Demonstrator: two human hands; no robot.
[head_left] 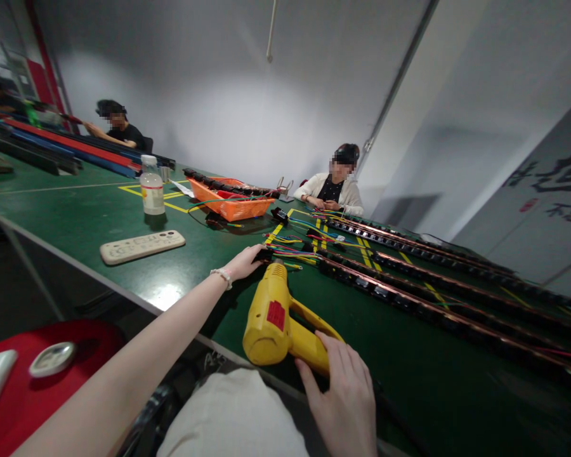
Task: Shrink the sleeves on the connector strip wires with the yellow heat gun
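A yellow heat gun with a red label is at the table's near edge, its nozzle pointing away from me toward a bundle of coloured wires. My right hand is wrapped round the gun's handle. Beyond the nozzle, my left hand grips a small black connector at the left end of the wires. The wires run right into a long black and copper strip. More such strips lie behind it, side by side.
On the green table are a beige remote, a bottle and an orange basket. One person sits across the table, another farther left. A red stool stands at lower left.
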